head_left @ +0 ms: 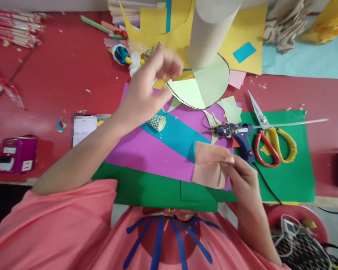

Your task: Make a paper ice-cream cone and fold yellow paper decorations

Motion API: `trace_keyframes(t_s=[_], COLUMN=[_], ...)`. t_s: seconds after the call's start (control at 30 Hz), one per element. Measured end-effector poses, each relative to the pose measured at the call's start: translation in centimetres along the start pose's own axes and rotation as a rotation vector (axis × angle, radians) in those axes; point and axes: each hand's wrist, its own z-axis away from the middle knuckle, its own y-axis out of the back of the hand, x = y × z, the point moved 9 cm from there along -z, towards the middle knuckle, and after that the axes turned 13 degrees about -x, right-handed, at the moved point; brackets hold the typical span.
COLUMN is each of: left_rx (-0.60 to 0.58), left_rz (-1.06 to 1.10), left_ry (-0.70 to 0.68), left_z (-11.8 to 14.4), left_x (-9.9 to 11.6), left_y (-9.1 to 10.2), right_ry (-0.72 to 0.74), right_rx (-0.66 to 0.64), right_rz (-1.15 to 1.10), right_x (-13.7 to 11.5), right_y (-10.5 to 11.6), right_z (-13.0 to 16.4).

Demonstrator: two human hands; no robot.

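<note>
Between the fingertips of my right hand (243, 174) is the right edge of a creased, light brown piece of paper (207, 174), held above the purple sheet (146, 153). My left hand (152, 78) is raised and slightly blurred, its thumb apart from the curled fingers, with nothing visible in it. Beneath and beside it are a small net-patterned piece (157, 122), a white flower-like piece with yellow tips (135, 62) and a pale green paper disc (211, 84). A blue glue gun (243, 140) lies just above my right hand, its nozzle pointing left.
Open scissors (266, 138) with red and yellow handles lie on the green sheet (290, 187) at right. A tall cardboard tube (211, 33) stands at the back on yellow paper (248, 26). A phone (84, 129) and a purple box (18, 153) are at left.
</note>
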Motion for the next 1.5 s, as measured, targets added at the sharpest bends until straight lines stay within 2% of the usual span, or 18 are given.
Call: trace_keyframes(t_s=[0.1, 0.17, 0.27, 0.43, 0.57, 0.77, 0.87, 0.97, 1.07, 1.17, 1.23, 1.27, 1.37, 1.4, 1.43, 1.5], left_rx=[-0.157, -0.227, -0.239, -0.177, -0.167, -0.158, -0.168, -0.119, -0.062, -0.076, -0.154, -0.190, -0.205, -0.174, -0.135, -0.051], left_rz=[-0.106, -0.150, -0.165, -0.207, -0.217, -0.112, -0.089, -0.095, -0.117, -0.119, -0.131, -0.134, -0.118, -0.100, -0.072, 0.008], left_ry=[0.019, 0.095, 0.110, 0.087, 0.094, 0.192, 0.262, 0.299, 0.347, 0.399, 0.436, 0.458, 0.500, 0.506, 0.510, 0.492], left_z=[4.7, 6.3, 6.8, 5.6, 5.2, 4.9, 4.7, 4.9, 5.6, 6.4, 6.7, 6.9, 7.4, 7.6, 7.7, 7.8], left_x=[-2.8, -5.3, -6.7, -6.2, -6.0, -5.4, -5.4, -5.6, -6.2, -7.2, -8.0, -8.4, -9.2, -9.1, -9.1, -8.6], left_y=[-2.6, -4.1, -5.5, -6.5, -7.0, -7.2, -7.2, -6.2, -4.6, -3.7, -3.9, -4.0, -3.4, -2.8, -2.3, -1.7], right_ry=[0.077, 0.125, 0.235, 0.349, 0.341, 0.363, 0.393, 0.394, 0.329, 0.334, 0.406, 0.439, 0.459, 0.447, 0.431, 0.372], right_rx=[-0.096, -0.005, 0.124, 0.105, 0.042, 0.233, 0.283, 0.302, 0.292, 0.327, 0.271, 0.171, -0.316, -0.415, -0.455, -0.402], right_rz=[0.210, 0.303, 0.523, 0.889, 0.823, 0.807, 0.839, 0.846, 0.827, 0.707, 0.624, 0.616, 0.682, 0.694, 0.691, 0.671], right_x=[-1.8, -2.8, -4.3, -4.7, -3.5, -2.8, -2.8, -3.2, -3.9, -5.7, -7.1, -7.6, -7.4, -7.1, -7.0, -6.8], right_y=[1.3, 3.4, 5.0, 3.4, 3.1, 5.6, 6.5, 7.3, 7.8, 8.1, 6.9, 5.5, -0.6, -2.0, -2.8, -2.9], right_z=[-0.2, -0.4, -1.0, -2.2, -2.2, -2.1, -2.8, -3.6, -3.8, -2.9, -2.4, -2.6, -3.4, -3.7, -4.0, -5.2])
